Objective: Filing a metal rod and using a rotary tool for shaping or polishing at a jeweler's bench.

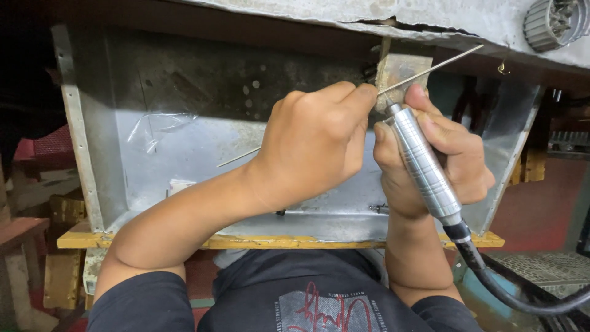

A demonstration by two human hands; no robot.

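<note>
Both hands at small metal block, thin rod and rotary handpiece in use.

Left hand point(316, 144) pinches thin metal rod point(430, 69) against small metal block point(399, 71); right hand point(439, 154) grips silver handpiece point(424, 165), tip at the block, black cable point(510, 289) trailing. Bent sheet-metal tray point(184, 147) behind, resting on yellow wooden plank point(80, 238).

Silver, ribbed rotary-tool handpiece point(424, 163) with a black collar and black flexible shaft point(516, 295); thin silver-grey rod point(430, 69); dull grey sheet-metal tray point(184, 141), scuffed and blotched with pale round spots; tan metal block point(402, 69); yellow-painted wooden board point(80, 238); dark navy shirt point(307, 295) with a red scrawled print; red floor point(534, 209)
</note>
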